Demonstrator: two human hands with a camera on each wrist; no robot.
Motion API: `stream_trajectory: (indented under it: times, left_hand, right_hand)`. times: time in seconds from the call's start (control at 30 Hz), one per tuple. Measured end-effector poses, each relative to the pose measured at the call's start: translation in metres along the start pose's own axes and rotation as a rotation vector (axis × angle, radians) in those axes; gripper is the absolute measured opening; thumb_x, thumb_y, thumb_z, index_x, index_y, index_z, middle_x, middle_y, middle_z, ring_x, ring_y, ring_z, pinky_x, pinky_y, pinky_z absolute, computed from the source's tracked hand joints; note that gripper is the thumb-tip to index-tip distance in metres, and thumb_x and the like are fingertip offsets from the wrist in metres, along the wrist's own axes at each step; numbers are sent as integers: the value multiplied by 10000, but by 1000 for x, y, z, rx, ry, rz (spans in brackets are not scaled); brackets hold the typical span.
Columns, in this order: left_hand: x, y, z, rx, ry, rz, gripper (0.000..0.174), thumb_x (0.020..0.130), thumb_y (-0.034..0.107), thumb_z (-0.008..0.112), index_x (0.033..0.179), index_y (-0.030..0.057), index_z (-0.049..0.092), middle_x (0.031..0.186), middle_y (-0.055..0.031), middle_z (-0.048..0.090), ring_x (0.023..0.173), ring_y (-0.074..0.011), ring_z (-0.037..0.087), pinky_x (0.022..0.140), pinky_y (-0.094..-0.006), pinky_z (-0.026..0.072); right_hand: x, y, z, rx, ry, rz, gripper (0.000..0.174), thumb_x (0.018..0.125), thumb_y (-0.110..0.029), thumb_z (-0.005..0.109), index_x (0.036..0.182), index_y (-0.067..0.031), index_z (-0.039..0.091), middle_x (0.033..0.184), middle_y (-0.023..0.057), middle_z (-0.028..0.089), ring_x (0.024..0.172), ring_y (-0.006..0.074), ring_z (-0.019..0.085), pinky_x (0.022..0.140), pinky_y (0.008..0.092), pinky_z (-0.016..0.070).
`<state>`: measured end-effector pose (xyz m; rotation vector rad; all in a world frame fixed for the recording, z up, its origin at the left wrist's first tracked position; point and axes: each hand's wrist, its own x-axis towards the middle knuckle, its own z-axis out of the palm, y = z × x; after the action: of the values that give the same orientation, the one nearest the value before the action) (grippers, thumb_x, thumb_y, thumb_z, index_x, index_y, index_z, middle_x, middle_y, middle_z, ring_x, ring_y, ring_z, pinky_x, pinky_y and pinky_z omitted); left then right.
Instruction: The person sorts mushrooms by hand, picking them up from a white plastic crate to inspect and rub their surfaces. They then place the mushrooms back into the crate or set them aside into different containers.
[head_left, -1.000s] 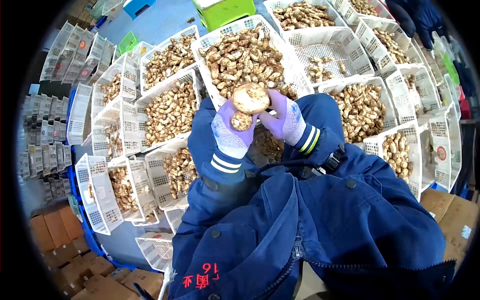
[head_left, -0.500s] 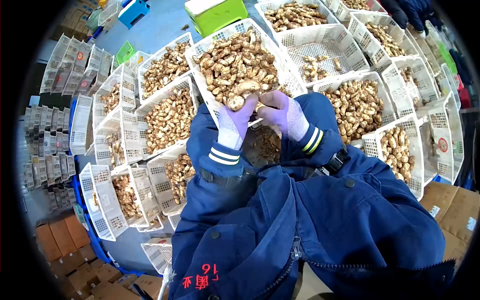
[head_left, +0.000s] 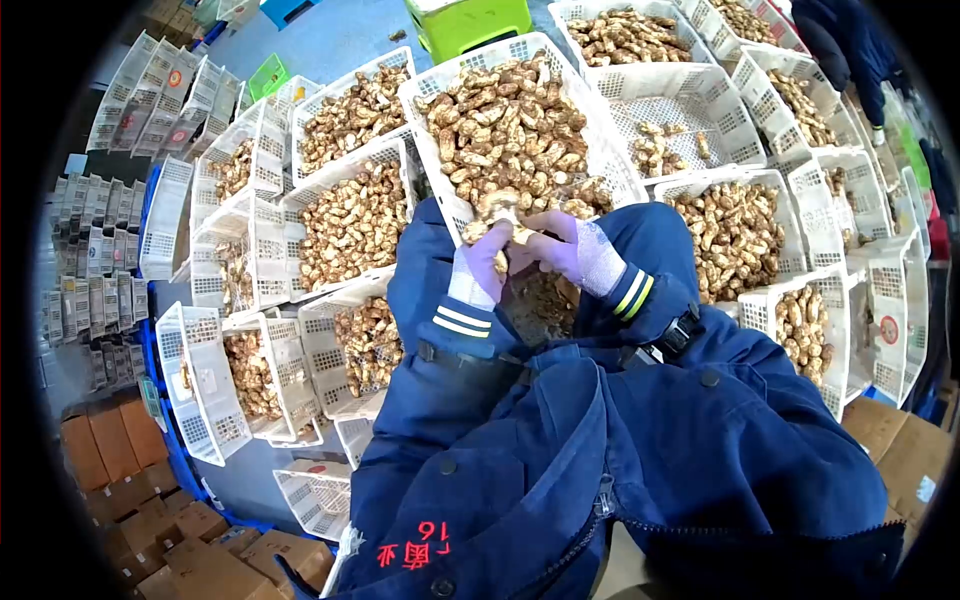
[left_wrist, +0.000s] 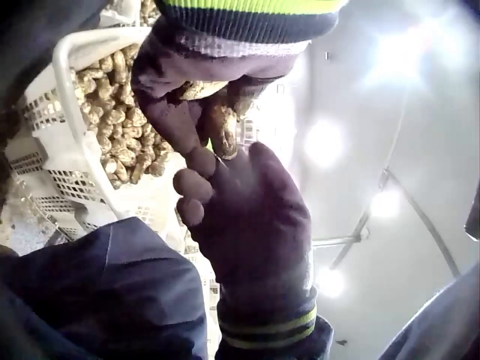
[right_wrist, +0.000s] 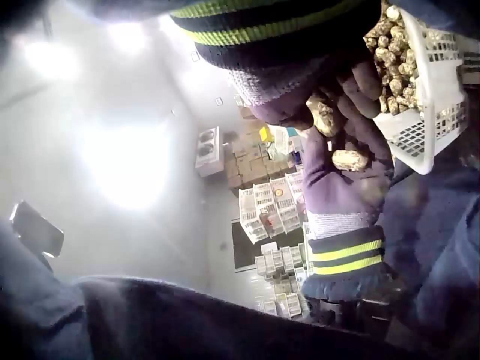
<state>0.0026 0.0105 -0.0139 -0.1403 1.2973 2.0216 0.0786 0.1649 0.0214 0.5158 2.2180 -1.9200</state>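
Both hands wear purple knit gloves and meet above the near edge of a white crate [head_left: 630, 192] heaped with brown and cream mushrooms [head_left: 505, 125]. My left hand [head_left: 478, 268] grips a large mushroom [head_left: 497, 208], its cap pointing away over the heap. A smaller mushroom [right_wrist: 349, 160] lies in the left palm, showing in the right wrist view. From the other side my right hand [head_left: 575, 250] pinches the large mushroom's stem [left_wrist: 225, 133], thumb and fingertips right at its end. Gloved fingers cover part of that stem.
More crates of mushrooms flank both knees, such as a left crate [head_left: 350, 222] and a right crate [head_left: 735, 228]. Beyond the right knee is a crate [head_left: 690, 100] with a few pieces. A green box [head_left: 470, 25] stands ahead; cardboard boxes [head_left: 215, 570] sit behind left.
The large mushroom has turned: its broad cap faced upward, then tipped sideways over the heap, and now points away with its stem toward the right hand. Both hands stay close together.
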Motion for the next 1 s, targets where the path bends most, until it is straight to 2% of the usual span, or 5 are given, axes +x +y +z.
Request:
stream_trajectory:
  times: [0.33,0.47,0.6,0.63,1.0]
  left_hand:
    - [152,184,-81,134,133,195,450,941,338,550,1211,-12,465,1143,-193,589,976,-275,626,794,-342,563]
    - [91,104,-46,444,18,226,466,946,319,533,1249,-34,503,1112,-154,610,959,-216,618,835,-318,529]
    - [69,24,-48,210,-96,194,449,913,180,555,1271,-77,469,870,-50,579,760,-110,523,666,-229,434]
    - [74,13,-46,141,-74,147,456,890,166,577,1261,-83,485,812,-39,579,690,-108,518,609,-228,412]
    - [100,15,-45,139,126,12,350,941,209,540,1146,-71,588,520,16,472,446,-77,416,435,-227,309]
  right_hand:
    - [34,31,-27,40,73,-94,333,906,-233,589,1167,-27,606,898,83,667,848,142,619,766,297,495]
    - [68,51,-41,-204,155,-127,338,896,-278,569,1133,-45,634,891,100,679,816,191,647,760,309,504]
    - [123,16,-74,-441,131,119,402,874,-267,550,1215,-60,596,996,190,677,901,274,660,828,361,502]
    - [155,45,-85,-569,195,-74,385,891,-248,557,1234,-77,591,1036,173,666,941,255,642,847,356,483]
    - [343,60,-31,-1054,196,-179,579,837,-210,570,1393,-171,412,1406,171,412,1279,381,422,1050,452,386]
